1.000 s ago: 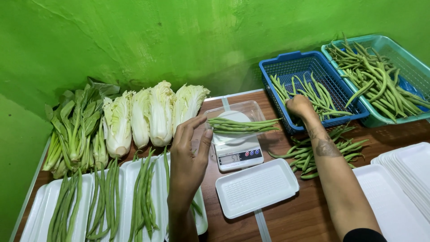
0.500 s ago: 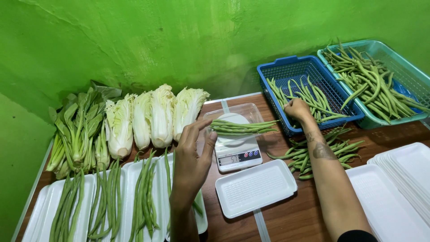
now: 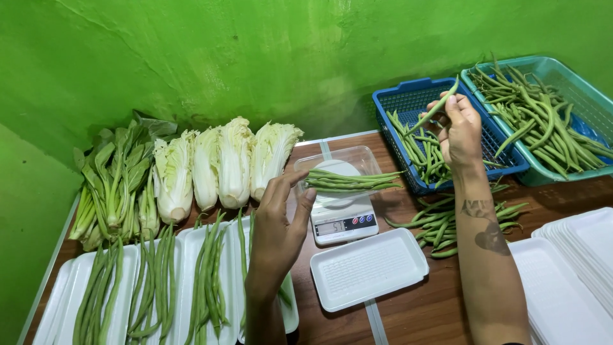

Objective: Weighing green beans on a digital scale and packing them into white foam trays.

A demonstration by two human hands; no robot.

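My right hand [image 3: 461, 131] is raised over the blue basket [image 3: 408, 101] and pinches a single green bean [image 3: 436, 107] that points up and to the right. My left hand [image 3: 280, 223] hovers with fingers apart just left of the small white kitchen scale [image 3: 341, 217], holding nothing. A bundle of green beans [image 3: 350, 181] lies across the clear tub on the scale. An empty white foam tray [image 3: 368, 268] sits in front of the scale.
Teal basket [image 3: 565, 80] of beans at the far right. Loose beans [image 3: 444, 220] lie on the wooden table. Three halved napa cabbages [image 3: 220, 163] and leafy greens [image 3: 115, 182] stand at the back left. Filled bean trays [image 3: 153, 287] at front left, stacked empty trays [image 3: 575, 255] at right.
My right hand has lifted out of the blue basket with one bean in its fingers. My left hand stayed by the scale.
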